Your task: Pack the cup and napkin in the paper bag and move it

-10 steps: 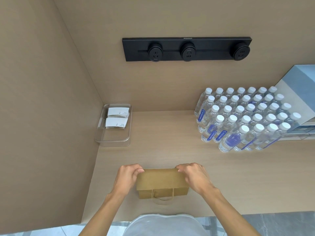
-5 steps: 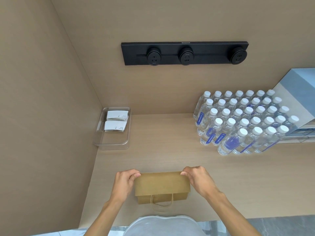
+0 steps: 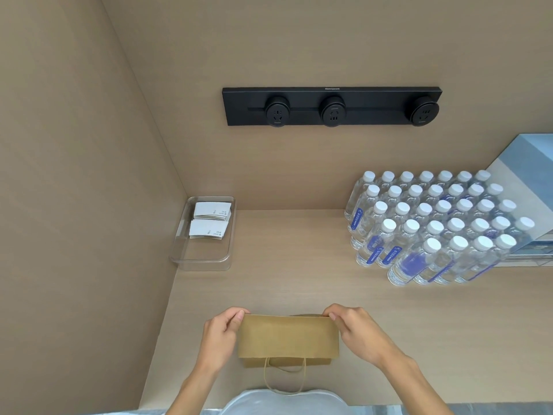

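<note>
Head view, lower centre: left hand (image 3: 220, 339) and right hand (image 3: 357, 333) fingers pinched on paper bag (image 3: 288, 339) top corners on counter (image 3: 389, 324).

- clear tray (image 3: 206, 260) at left wall, two stacks of white cards (image 3: 211, 218) inside
- water bottles (image 3: 434, 226) grouped right
- black socket strip (image 3: 331, 106) on back wall

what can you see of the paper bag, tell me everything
The paper bag is plain brown kraft paper, top folded toward the person, standing on the wooden counter at its near edge. A twisted paper handle loops down its front. The left hand and right hand pinch the fold's far corners.
</note>
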